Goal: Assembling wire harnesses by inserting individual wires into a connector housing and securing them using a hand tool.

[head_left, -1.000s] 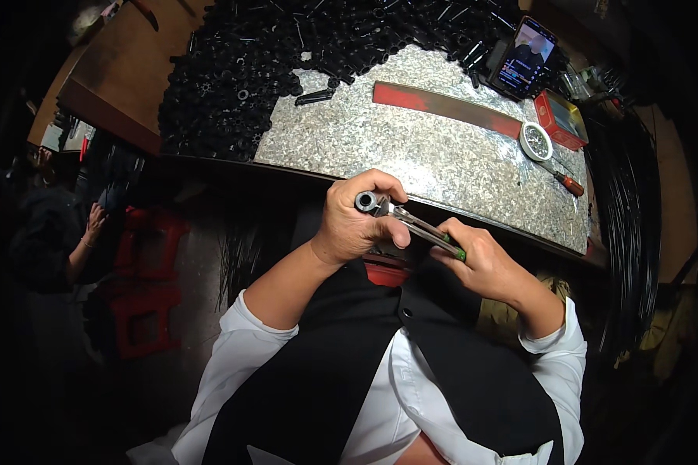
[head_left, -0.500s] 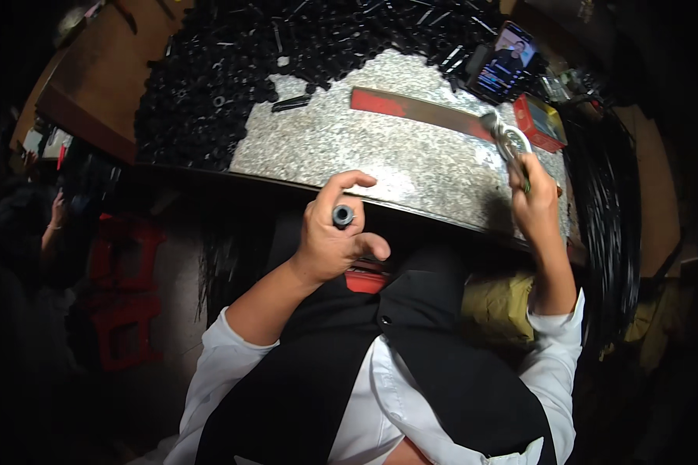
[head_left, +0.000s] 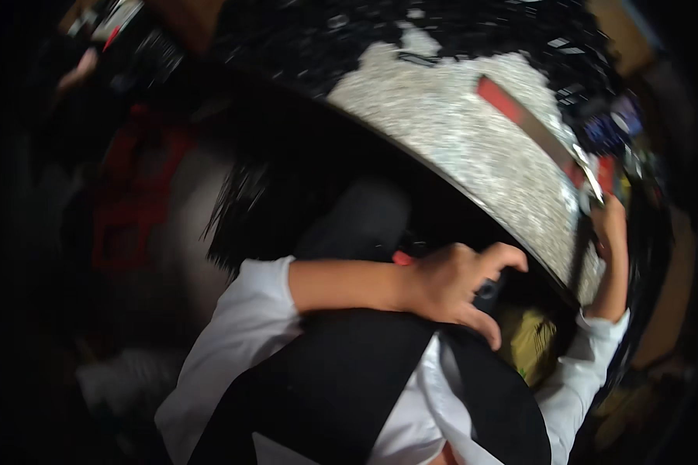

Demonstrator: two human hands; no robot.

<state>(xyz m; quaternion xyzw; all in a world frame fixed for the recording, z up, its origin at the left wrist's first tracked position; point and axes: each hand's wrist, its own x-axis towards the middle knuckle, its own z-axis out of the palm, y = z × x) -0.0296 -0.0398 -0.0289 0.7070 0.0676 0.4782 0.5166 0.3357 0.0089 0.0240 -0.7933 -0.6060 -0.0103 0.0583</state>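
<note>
The left hand [head_left: 450, 287] curls its fingers around a small dark tube [head_left: 488, 291] under the shiny table [head_left: 442, 116] edge, while the right hand [head_left: 613, 225] grips a metal tool [head_left: 585, 174] on the table.

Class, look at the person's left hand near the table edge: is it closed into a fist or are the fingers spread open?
Partly open: the left hand has its thumb and fingers spread and curled around a small dark object, not clenched. Blur hides finer detail.

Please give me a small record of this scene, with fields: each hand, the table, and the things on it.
left hand: curled around a small dark tube, below the table edge
right hand: at the table's right edge, on a metal tool; grip blurred
table: speckled grey top
red strip: flat on the table
black parts: heaped at the far side
</note>
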